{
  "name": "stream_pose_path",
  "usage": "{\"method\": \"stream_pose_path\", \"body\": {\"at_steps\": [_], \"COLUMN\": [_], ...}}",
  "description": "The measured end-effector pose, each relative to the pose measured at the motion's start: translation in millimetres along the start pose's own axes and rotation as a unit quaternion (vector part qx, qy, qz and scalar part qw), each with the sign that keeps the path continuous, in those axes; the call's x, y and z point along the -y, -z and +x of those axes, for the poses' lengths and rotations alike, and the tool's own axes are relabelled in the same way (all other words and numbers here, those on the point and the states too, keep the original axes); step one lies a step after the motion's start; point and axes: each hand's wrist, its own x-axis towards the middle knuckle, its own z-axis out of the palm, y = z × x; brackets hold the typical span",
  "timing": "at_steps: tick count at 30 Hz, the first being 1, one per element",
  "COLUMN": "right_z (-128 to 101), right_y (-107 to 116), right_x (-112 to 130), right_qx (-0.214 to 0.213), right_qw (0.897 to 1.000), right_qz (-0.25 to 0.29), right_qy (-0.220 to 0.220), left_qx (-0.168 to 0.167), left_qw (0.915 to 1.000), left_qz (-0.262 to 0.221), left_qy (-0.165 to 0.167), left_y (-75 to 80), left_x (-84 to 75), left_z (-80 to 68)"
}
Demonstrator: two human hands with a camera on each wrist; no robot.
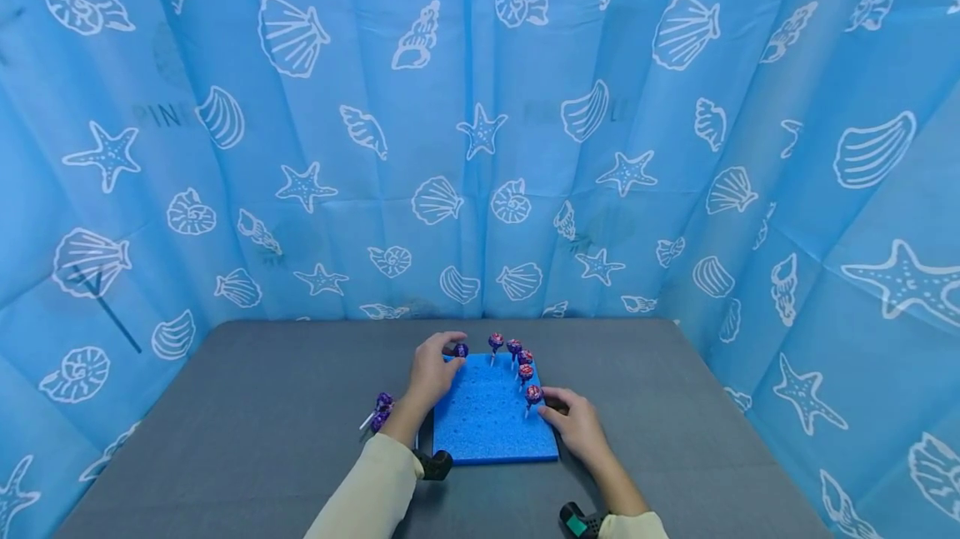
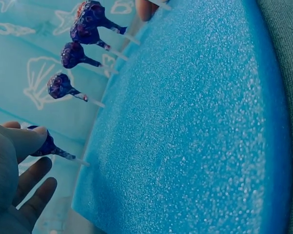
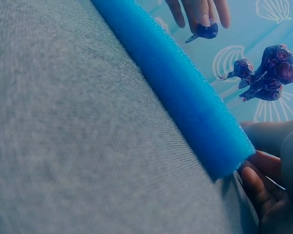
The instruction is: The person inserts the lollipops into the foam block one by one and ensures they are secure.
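A blue foam pad (image 1: 487, 426) (image 2: 195, 122) (image 3: 185, 97) lies on the grey table (image 1: 262, 422). Several purple-wrapped lollipops (image 1: 525, 364) (image 2: 73, 53) (image 3: 268, 73) stand in it along the far and right edges. My left hand (image 1: 444, 353) (image 2: 36, 156) pinches the head of one lollipop (image 1: 461, 350) (image 2: 44, 145) (image 3: 207, 30) standing at the pad's far left corner. My right hand (image 1: 552, 407) (image 3: 263, 161) grips the pad's right edge, thumb on top and fingers curled against its side, just beside the nearest lollipop (image 1: 533, 394).
A few loose lollipops (image 1: 382, 411) lie on the table left of my left wrist. A blue curtain with shells and starfish (image 1: 480, 131) closes in the back and both sides. Black wrist devices (image 1: 435, 464) sit by the pad's near edge.
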Motion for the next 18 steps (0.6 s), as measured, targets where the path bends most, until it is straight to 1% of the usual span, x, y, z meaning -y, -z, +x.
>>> {"method": "stream_pose_path", "body": {"at_steps": [8, 11, 15, 18], "right_z": [-1, -2, -2, -3], "right_y": [-1, -2, -3, -3], "right_x": [0, 0, 1, 1], "right_qx": [-0.004, -0.003, -0.004, -0.005], "right_qw": [1.0, 1.0, 1.0, 1.0], "right_qz": [-0.005, -0.005, -0.002, 0.001], "right_qy": [0.002, 0.002, 0.003, 0.003], "left_qx": [0.0, 0.003, 0.012, 0.018], "left_qw": [0.9999, 0.9998, 0.9995, 0.9995], "left_qz": [-0.012, -0.016, -0.018, -0.017], "left_qy": [0.003, 0.012, 0.023, 0.017], "left_y": [1.5, 3.2, 7.1, 12.2], "left_x": [0.2, -0.9, -3.2, -3.5], "left_z": [-1.2, -2.9, -6.4, -8.9]}}
